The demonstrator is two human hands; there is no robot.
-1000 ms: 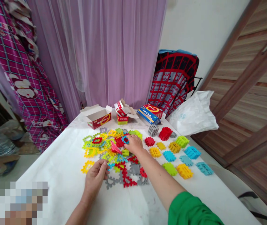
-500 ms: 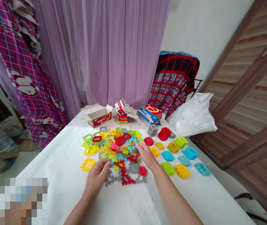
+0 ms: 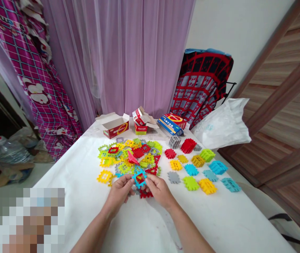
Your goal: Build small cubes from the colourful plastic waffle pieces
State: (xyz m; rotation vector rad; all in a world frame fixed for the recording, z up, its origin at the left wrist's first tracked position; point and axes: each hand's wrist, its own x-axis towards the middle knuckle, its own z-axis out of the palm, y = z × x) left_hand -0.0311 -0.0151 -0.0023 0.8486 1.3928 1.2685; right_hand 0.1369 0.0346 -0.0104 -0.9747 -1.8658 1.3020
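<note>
A heap of flat, toothed plastic tiles [image 3: 129, 158] in yellow, green, red, grey and blue lies on the white table [image 3: 86, 211]. My left hand [image 3: 118, 195] and my right hand [image 3: 159, 191] meet just in front of the heap. Both pinch a blue square tile [image 3: 140, 178] between their fingertips, held a little above the loose pieces. To the right of the heap stand several small assembled blocks [image 3: 200, 168] in rows: red, yellow, green, blue and grey.
Three small cardboard boxes [image 3: 142, 124] sit at the table's far edge before a purple curtain. A white plastic bag [image 3: 221, 123] and a red and black patterned chair cover [image 3: 202, 84] are at the far right. A blurred patch covers the lower left corner.
My right hand picked a blue tile from the heap's far side and drew it back toward me. My left hand came in to meet it. The camera tilted slightly.
</note>
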